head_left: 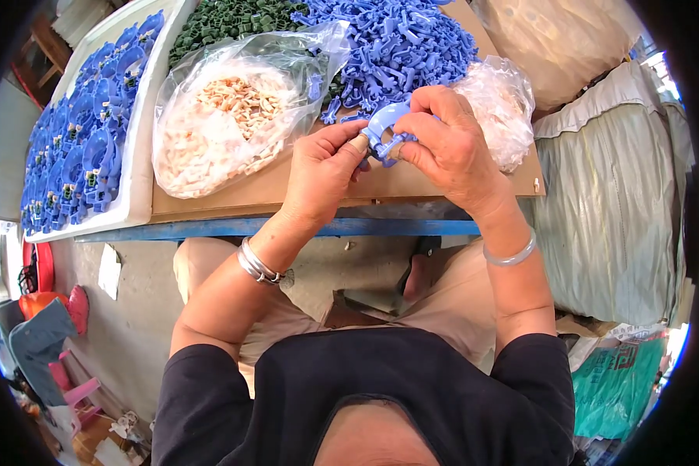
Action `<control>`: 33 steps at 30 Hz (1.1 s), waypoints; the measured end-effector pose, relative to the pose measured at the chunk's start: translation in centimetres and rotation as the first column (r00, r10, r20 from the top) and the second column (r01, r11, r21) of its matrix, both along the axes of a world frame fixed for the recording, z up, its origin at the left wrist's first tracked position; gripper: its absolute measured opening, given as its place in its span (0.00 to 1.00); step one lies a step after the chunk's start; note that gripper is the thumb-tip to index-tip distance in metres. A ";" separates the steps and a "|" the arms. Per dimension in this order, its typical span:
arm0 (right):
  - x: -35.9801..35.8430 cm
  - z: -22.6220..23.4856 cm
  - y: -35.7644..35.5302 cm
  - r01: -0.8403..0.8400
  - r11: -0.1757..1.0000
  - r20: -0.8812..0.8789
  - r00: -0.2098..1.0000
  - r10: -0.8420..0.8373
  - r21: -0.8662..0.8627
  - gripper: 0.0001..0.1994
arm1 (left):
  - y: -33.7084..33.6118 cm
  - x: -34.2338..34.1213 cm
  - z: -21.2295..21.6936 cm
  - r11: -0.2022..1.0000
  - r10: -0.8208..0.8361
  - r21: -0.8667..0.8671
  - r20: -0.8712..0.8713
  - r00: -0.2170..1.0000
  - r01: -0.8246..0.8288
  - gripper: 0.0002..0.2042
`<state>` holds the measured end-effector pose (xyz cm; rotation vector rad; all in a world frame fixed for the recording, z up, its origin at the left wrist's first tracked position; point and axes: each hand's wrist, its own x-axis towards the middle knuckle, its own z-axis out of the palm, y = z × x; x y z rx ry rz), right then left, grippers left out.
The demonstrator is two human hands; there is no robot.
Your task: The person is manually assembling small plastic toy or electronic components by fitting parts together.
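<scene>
Above the table's near edge, both hands meet at a blue curved plastic toy part (384, 121). My left hand (323, 165) pinches its left end between thumb and fingers; a small dark bit shows at the fingertips, too small to name. My right hand (452, 147) grips the same part from the right, fingers curled round it. Just beyond lies a heap of small blue plastic parts (400, 54). Left of my hands rests an open clear bag of small cream-coloured pieces (241, 101). A second clear bag of pale pieces (495, 109) sits behind my right hand.
A white foam tray (142, 140) on the left holds rows of blue assemblies (93, 147). Dark green parts (233, 23) are piled at the back. Brown cardboard (412, 185) covers the blue-edged table (287, 228). Large filled sacks (606, 194) stand close on the right.
</scene>
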<state>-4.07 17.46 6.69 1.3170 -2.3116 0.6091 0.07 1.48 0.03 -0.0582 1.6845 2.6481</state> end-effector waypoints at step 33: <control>-0.9 -0.9 -0.4 -0.006 0.992 0.268 0.963 0.040 -0.127 0.09 | 0.0 0.3 0.4 0.999 -0.029 -0.013 0.034 0.999 0.029 0.12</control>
